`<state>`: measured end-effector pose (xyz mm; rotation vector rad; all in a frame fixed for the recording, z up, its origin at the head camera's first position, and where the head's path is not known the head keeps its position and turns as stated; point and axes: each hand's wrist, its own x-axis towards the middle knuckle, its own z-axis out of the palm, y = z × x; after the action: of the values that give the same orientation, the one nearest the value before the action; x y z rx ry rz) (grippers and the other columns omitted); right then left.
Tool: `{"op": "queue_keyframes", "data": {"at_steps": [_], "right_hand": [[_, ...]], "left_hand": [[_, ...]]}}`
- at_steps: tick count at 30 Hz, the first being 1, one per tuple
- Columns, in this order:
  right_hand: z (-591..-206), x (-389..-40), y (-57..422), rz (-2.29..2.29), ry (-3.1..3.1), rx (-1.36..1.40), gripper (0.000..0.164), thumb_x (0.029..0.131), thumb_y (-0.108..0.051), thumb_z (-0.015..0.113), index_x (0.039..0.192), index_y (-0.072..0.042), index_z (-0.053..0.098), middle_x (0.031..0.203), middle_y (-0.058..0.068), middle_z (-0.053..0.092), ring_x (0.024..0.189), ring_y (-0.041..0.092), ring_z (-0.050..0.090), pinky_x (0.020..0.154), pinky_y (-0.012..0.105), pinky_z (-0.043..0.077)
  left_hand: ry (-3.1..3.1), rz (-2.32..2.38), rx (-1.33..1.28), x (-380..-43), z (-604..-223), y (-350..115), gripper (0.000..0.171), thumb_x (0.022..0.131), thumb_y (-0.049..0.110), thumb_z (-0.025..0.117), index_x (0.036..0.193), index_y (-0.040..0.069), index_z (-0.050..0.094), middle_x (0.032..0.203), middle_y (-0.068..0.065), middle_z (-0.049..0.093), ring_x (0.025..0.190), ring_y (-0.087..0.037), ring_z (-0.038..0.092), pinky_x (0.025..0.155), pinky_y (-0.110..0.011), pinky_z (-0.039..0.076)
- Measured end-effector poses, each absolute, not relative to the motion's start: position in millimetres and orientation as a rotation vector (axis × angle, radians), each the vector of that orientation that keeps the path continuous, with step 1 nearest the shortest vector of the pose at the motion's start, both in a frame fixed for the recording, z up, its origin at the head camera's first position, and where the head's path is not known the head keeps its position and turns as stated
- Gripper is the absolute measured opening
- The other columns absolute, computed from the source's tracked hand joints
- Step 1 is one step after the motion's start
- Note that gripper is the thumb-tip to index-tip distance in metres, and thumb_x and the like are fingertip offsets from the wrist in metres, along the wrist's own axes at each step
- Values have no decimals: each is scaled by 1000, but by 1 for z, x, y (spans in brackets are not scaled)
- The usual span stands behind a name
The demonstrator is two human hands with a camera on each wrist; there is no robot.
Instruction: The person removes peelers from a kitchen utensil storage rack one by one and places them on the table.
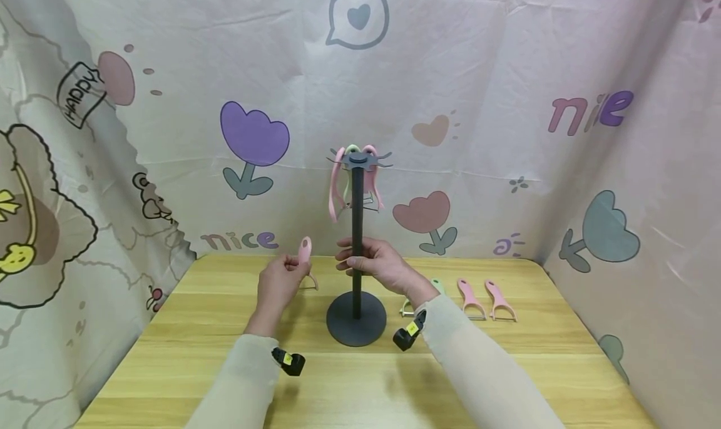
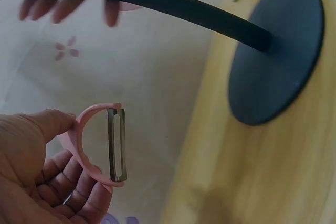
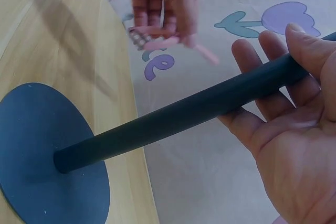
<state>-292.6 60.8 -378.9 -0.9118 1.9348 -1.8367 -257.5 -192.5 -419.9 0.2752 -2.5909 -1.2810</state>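
One black stand [image 1: 357, 216]; at least three hanging Y-peelers [image 1: 333, 188], exact number obscured; one hand-held pink Y-peeler [image 1: 305, 250]; two pink Y-peelers [image 1: 465, 292] [image 1: 496, 294] and one green Y-peeler [image 1: 437, 285] on one table [image 1: 349, 385]; two hands [image 1: 280, 285] [image 1: 388, 267]; two wrist cameras [image 1: 293, 364] [image 1: 405, 337].

Left grip [image 1: 283, 282], left of the stand [image 1: 357, 294], pinches, thumb [image 2: 51, 123] opposing fingers [image 2: 79, 195]; right grip [image 1: 385, 263] encircles the stand's pole; sleeved forearms [image 1: 239, 379] reach forward.

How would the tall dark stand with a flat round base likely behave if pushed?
Pushed low, the stand would probably resist tipping, since its base is much wider than its pole. Pushed near the top, it might tip: it is tall and slender, with pink and pale green peelers hanging there. The pole seems stiff, looking straight in the head view.
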Motion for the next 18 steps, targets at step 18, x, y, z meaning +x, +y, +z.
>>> {"op": "queue_keyframes", "data": {"at_steps": [18], "right_hand": [[-378, -292, 61, -1835, 1910, -887, 39, 106, -3, 60, 144, 1, 57, 134, 28, 66, 118, 28, 74, 107, 52, 56]], "left_hand": [[-2848, -1049, 357, -273, -463, -181, 32, 96, 34, 70, 99, 2, 66, 91, -16, 71, 79, -32, 64, 73, -49, 53]]}}
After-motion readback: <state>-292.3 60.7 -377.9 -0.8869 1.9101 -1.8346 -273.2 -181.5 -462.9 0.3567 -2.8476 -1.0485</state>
